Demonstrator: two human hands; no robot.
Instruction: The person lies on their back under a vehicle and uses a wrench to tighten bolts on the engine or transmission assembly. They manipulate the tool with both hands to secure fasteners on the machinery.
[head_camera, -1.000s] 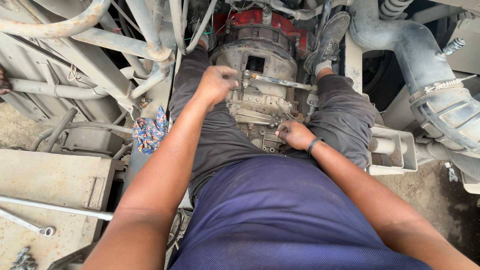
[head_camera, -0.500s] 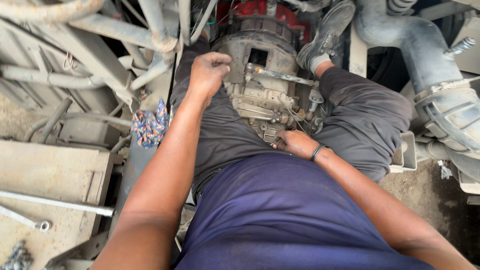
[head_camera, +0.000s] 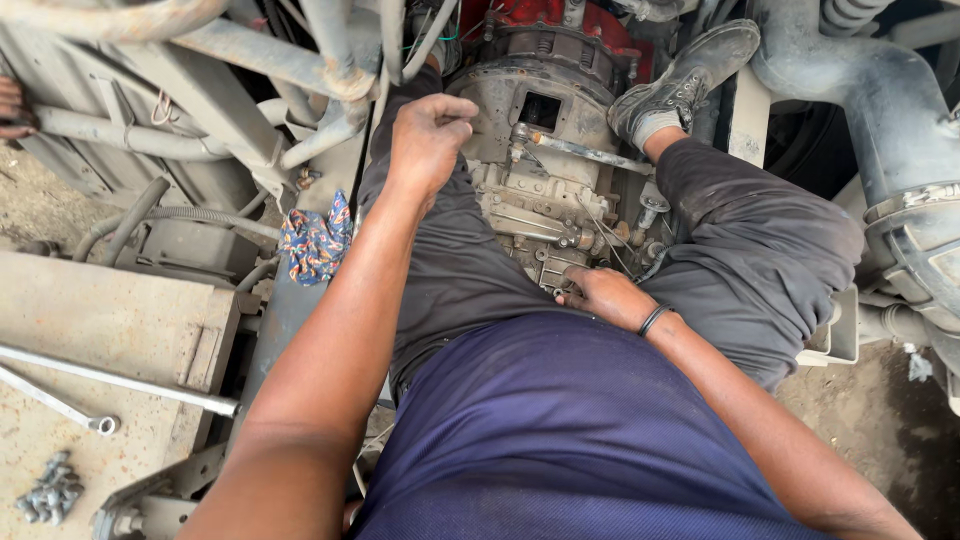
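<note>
Under a vehicle's pipes and frame, a spanner (head_camera: 60, 405) and a pile of bolts (head_camera: 50, 490) lie handy on the steel plate (head_camera: 110, 330). The left hand (head_camera: 428, 135) hovers clenched above the grimy gearbox (head_camera: 545, 170), apparently gripping nothing. The right hand (head_camera: 600, 295) rests fingers-down on the gearbox's near end, bracing the straddling person.

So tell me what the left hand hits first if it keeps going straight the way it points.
The left hand, curled in a fist, points up along the forearm toward the grey gearbox housing. It would probably meet that housing's top left edge first, though depth is unclear from this head view.
</note>
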